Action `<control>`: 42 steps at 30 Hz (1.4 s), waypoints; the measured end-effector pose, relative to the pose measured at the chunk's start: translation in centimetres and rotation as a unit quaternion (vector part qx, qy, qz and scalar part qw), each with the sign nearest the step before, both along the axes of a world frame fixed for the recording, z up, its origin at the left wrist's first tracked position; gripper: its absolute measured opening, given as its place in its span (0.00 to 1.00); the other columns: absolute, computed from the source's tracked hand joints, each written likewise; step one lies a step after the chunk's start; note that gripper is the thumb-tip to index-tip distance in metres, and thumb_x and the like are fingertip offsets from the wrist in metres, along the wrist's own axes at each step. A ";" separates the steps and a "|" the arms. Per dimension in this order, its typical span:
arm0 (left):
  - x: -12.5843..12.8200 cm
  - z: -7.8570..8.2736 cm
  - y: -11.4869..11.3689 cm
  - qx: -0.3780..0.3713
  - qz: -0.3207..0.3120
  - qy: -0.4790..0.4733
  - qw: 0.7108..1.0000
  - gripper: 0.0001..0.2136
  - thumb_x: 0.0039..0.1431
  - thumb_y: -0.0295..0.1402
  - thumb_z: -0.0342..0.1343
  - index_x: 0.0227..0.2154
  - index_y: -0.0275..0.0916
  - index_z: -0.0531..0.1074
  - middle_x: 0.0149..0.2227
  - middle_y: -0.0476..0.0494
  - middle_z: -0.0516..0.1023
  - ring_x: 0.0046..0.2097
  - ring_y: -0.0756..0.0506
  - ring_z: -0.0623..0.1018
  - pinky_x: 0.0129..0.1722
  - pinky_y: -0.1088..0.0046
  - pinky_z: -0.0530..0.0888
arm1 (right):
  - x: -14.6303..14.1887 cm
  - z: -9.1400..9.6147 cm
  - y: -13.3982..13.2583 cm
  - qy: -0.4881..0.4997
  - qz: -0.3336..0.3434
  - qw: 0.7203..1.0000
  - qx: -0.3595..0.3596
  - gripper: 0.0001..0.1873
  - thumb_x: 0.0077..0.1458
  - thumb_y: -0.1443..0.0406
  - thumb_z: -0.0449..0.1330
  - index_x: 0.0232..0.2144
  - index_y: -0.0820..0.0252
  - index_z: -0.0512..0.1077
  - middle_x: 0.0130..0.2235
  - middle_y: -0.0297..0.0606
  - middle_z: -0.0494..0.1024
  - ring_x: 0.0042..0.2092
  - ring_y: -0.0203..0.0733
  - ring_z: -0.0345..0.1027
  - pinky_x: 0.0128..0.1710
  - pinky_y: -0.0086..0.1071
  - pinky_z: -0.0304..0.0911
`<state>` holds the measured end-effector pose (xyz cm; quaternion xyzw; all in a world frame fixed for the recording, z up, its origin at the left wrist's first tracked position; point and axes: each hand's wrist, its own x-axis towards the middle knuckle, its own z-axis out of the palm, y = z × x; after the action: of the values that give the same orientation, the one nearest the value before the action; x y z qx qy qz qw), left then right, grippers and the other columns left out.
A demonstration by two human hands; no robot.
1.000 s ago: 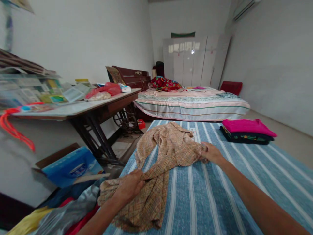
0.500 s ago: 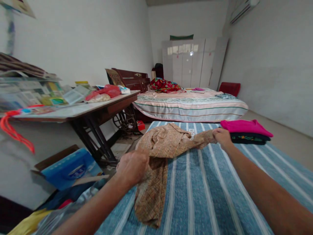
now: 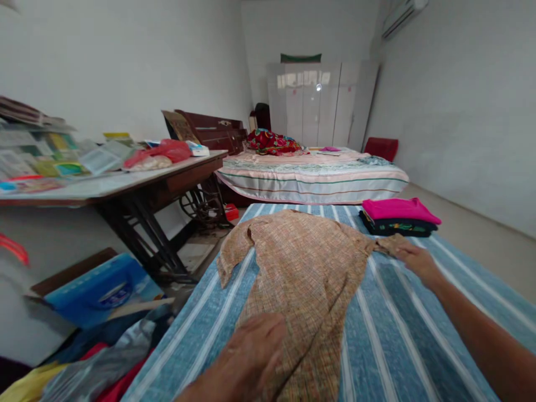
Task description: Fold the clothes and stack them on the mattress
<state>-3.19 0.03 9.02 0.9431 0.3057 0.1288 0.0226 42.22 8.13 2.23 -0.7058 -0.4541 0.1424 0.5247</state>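
Note:
A tan, finely checked shirt (image 3: 310, 262) lies spread on the blue striped bed cover (image 3: 381, 329), one short sleeve out to the left. My right hand (image 3: 419, 262) is closed on the end of the right sleeve, drawing it out sideways. Over the lower left part of the shirt is my left hand (image 3: 251, 352), blurred by motion, so its fingers and whether they touch the cloth cannot be made out. The shirt's lower end runs out of view at the bottom. Just beyond my right hand sits a folded stack with a bright pink garment (image 3: 400, 209) on top of dark ones (image 3: 397, 227).
At left stands a sewing-machine table (image 3: 113, 181) holding boxes and a red plastic bag (image 3: 167, 152). Below it are a blue carton (image 3: 106, 290) and a heap of clothes (image 3: 100, 357) beside the bed. Another bed (image 3: 310, 181) lies beyond, before white wardrobes (image 3: 310, 106).
The bunched shirt has been opened out flat across the bed. My left hand has moved nearer and lower; my right hand has shifted right with the sleeve. The view has turned slightly right.

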 end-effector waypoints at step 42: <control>-4.8 -7.7 -1.5 -0.074 0.207 -0.075 0.973 0.23 0.47 0.28 0.52 0.50 0.41 0.65 0.49 0.41 0.73 0.51 0.39 0.72 0.52 0.59 0.68 | -9.1 -0.7 -15.7 0.213 0.225 0.941 -0.139 0.15 0.45 0.54 0.64 0.27 0.60 0.75 0.30 0.37 0.77 0.35 0.42 0.69 0.37 0.33 0.65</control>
<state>-7.97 -1.48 1.28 0.8429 0.4999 0.1783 0.0881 33.09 -7.61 1.50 -0.6045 -0.4540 0.4653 0.4603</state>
